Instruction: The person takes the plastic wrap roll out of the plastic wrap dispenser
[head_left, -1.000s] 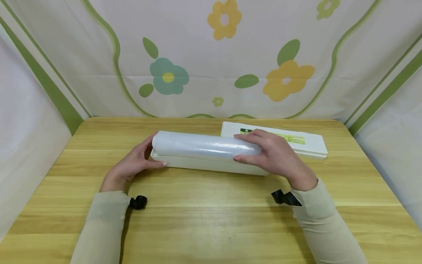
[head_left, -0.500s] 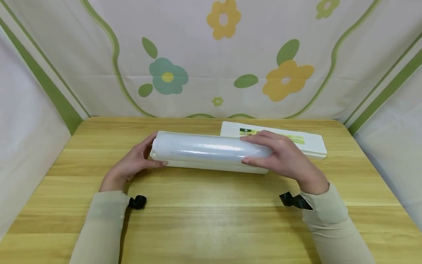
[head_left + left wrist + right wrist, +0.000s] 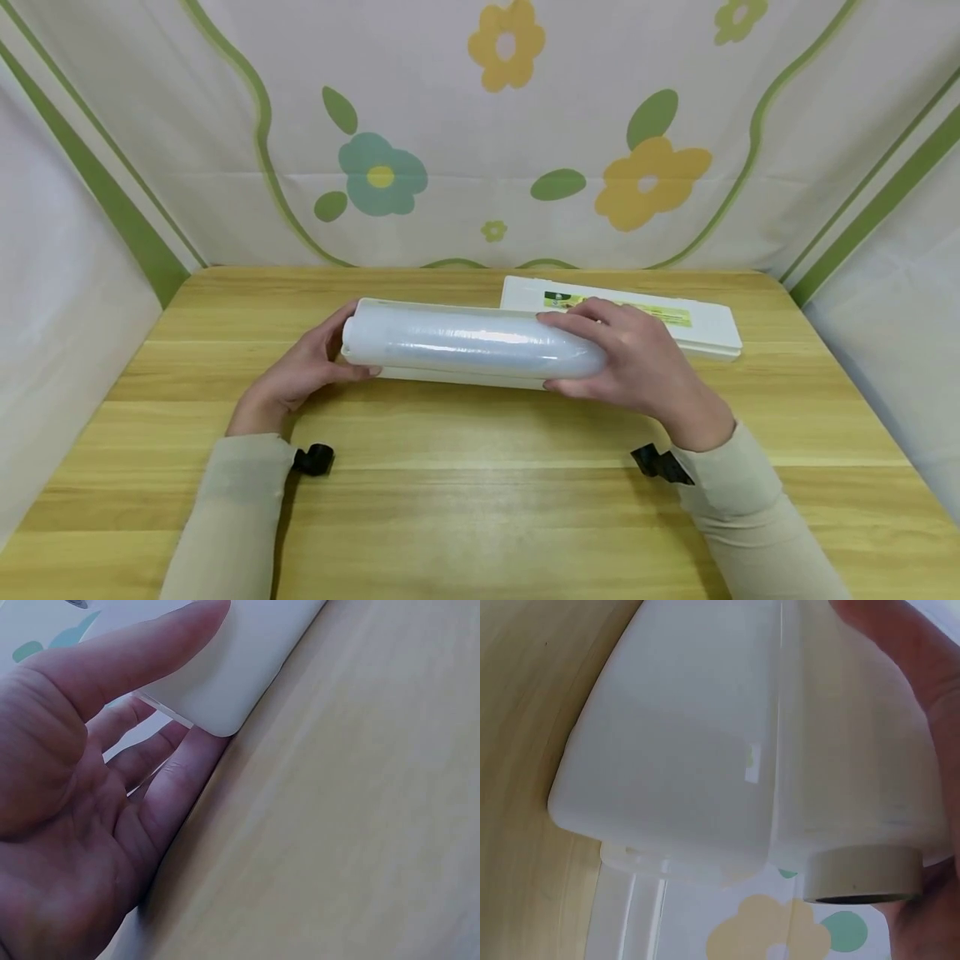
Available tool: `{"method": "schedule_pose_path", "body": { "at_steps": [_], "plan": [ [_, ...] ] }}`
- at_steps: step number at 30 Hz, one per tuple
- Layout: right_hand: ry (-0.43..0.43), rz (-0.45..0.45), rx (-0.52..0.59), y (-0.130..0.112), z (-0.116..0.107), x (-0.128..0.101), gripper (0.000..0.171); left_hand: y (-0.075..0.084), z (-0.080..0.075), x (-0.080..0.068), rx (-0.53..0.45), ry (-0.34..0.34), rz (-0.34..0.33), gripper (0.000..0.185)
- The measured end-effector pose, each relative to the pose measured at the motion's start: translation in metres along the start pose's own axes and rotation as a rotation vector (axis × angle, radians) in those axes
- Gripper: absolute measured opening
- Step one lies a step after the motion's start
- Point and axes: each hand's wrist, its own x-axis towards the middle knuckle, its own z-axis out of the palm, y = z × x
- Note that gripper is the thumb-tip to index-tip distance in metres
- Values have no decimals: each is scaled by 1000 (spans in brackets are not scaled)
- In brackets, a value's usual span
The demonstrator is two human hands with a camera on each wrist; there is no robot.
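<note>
Nearest you, both sleeves lie over the table, each with a black wrist strap fitting showing at the cuff.

Your left hand is at the left end of the tray. The thumb lies along the tray's near wall and the fingers reach round its end; the left wrist view shows the thumb pressed on the white wall and the fingers against the rounded corner of the tray. The grip is a loose clasp on the tray end.

Your right hand is curled round the right end of the roll, thumb on the near side, fingers over the top. The roll of clear film lies lengthwise over the tray, level with the table edge, its left end just beside your left hand. The right wrist view shows the roll beside the tray wall, with a grey-brown cardboard core protruding from its end.

Behind your right hand, the white lid lies flat on the table, near the tray. It carries a yellow-green label with a dark patch at its left; the print is too small to read.

Farthest, a white cloth backdrop with yellow and teal flowers.
</note>
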Motion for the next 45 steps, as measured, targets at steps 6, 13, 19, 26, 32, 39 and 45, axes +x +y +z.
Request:
{"method": "schedule_pose_path", "body": {
  "at_steps": [6, 13, 19, 26, 32, 39, 45],
  "plan": [
    [-45, -15, -52, -1, 0, 0, 76, -1, 0, -1, -13, -1, -8, 99],
    [-137, -22, -115, -8, -5, 4, 72, -2, 1, -1, -13, 3, -18, 100],
    [-186, -2, -170, -13, -5, 6, 70, -3, 1, -1, -12, 2, -27, 98],
    [-146, 2, -190, -12, 1, 7, 77, -3, 0, -1, -12, 2, -32, 98],
    [-67, -21, -186, -8, 6, 6, 72, -4, 0, -1, -6, 3, -27, 98],
    [-12, -12, -155, -2, 8, 1, 71, -3, -1, 0, -11, -2, -3, 101],
    [19, 7, -112, -2, 3, -4, 69, 0, -2, 1, -22, 8, -34, 103]
  ]
}}
